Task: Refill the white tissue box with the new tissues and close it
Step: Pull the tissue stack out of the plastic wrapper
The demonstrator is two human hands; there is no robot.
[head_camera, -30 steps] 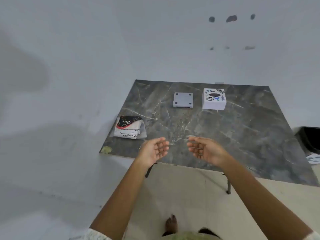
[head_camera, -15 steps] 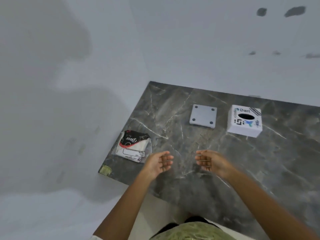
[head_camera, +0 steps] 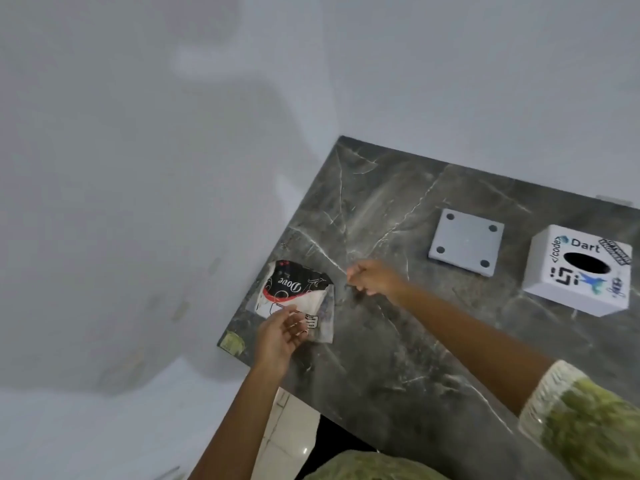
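Observation:
The pack of new tissues [head_camera: 294, 292], black, red and white plastic, lies near the left edge of the dark marble table [head_camera: 398, 358]. My left hand [head_camera: 282, 332] hovers over the pack's near end, fingers apart, touching or just above it. My right hand [head_camera: 372, 277] is beside the pack's right side, fingers curled loosely, holding nothing I can see. The white tissue box [head_camera: 578, 271], with stickers and an oval slot on top, stands at the far right. Its flat grey base plate [head_camera: 465, 245] lies apart from it, to its left.
A pale wall runs along the table's left and back edges. A yellowish sticker [head_camera: 232, 342] marks the table's near left corner. Tiled floor [head_camera: 291, 434] shows below the near edge.
Both hands have moved left and forward from the table's front middle to the tissue pack. The view has swung closer and leftward.

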